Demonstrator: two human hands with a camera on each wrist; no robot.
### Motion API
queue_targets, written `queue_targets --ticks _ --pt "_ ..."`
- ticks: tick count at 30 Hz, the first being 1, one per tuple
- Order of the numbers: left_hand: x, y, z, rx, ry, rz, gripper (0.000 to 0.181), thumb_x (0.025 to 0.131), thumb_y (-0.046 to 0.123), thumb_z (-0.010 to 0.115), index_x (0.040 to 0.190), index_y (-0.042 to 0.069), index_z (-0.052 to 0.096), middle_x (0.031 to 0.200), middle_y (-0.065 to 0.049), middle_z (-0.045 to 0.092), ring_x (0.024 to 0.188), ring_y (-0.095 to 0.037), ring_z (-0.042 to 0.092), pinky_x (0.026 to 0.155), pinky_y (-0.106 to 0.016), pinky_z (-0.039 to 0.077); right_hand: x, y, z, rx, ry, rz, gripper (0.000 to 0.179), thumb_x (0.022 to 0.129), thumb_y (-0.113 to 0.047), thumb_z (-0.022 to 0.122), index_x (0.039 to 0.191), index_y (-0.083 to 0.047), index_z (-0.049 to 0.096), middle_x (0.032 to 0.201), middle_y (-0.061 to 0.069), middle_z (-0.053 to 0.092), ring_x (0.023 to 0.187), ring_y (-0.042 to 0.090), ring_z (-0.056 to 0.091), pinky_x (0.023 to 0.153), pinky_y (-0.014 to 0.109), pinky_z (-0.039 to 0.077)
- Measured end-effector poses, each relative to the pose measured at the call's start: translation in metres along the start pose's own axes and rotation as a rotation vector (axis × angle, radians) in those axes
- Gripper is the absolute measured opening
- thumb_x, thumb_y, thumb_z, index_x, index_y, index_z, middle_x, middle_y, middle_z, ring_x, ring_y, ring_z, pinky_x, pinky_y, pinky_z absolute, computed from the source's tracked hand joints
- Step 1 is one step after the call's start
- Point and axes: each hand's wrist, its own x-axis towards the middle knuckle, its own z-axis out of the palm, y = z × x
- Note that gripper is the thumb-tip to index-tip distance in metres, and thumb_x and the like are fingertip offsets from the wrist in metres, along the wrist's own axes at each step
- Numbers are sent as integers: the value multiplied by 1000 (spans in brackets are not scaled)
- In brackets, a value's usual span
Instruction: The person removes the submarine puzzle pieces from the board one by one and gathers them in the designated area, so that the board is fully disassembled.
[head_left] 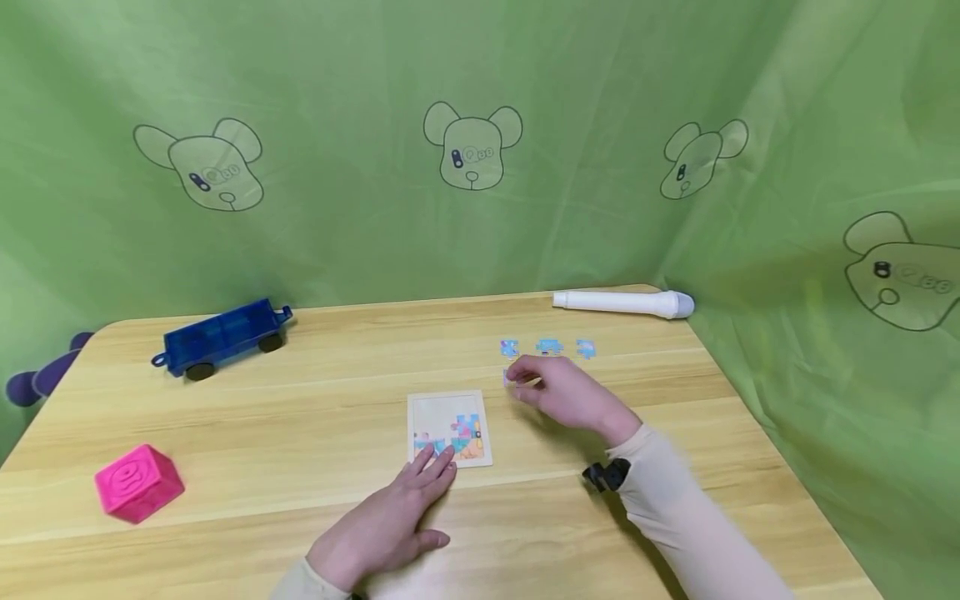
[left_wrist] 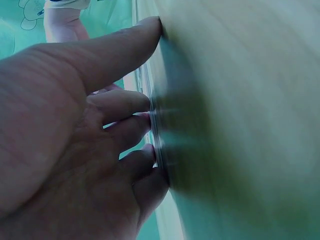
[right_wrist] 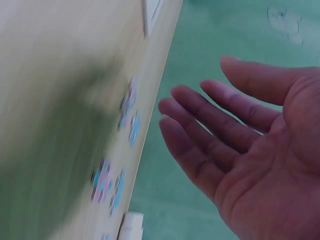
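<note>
A small wooden puzzle tray (head_left: pixel 435 408) lies on the table, with joined jigsaw pieces (head_left: pixel 467 427) along its lower and right parts. My left hand (head_left: pixel 393 521) rests its straight fingers on the tray's near edge, thumb spread to the side. To the right of the tray, my right hand (head_left: pixel 566 396) hovers over the table with loosely bent fingers. The right wrist view shows nothing between that hand's fingers and thumb. One loose jigsaw piece (head_left: pixel 506 378) lies by its fingertips, partly hidden. Behind it are a left piece (head_left: pixel 509 348), a middle piece (head_left: pixel 549 346) and a right piece (head_left: pixel 586 348).
A white microphone-shaped stick (head_left: pixel 618 302) lies at the table's back right. At the back left stands a blue toy wagon (head_left: pixel 225 335), and a pink block (head_left: pixel 138 483) sits at the left. Green cloth (head_left: pixel 360 225) hangs behind and to the right.
</note>
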Motion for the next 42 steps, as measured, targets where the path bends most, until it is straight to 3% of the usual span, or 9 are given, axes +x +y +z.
queue_targets --ticks 6,13,20,42 --pt "1 0 0 -17 8 -3 76 88 28 74 150 1 38 160 -8 23 146 -34 15 112 -48 29 4 -18 15 -60 -91 -43 33 92 -12 69 123 -4 64 121 6 65 113 26 60 99 42 46" --pt "1 0 0 -17 10 -5 76 88 29 74 149 1 38 160 -8 23 146 -33 16 112 -48 30 12 -29 34 -113 -139 -106 33 89 -11 72 120 -3 66 118 5 63 114 24 57 104 43 40" --pt "0 0 0 -20 7 -6 77 88 29 74 149 1 38 161 -7 23 146 -33 15 111 -49 31 18 -35 44 -138 -184 -124 32 88 -12 73 119 -4 67 116 4 61 113 23 55 101 40 43" --pt "0 -2 0 -17 6 29 76 88 28 74 149 -3 37 160 -11 22 146 -35 16 111 -49 31 25 -38 56 -220 -198 -105 26 84 -9 77 105 -12 61 100 -2 52 96 17 49 87 35 47"
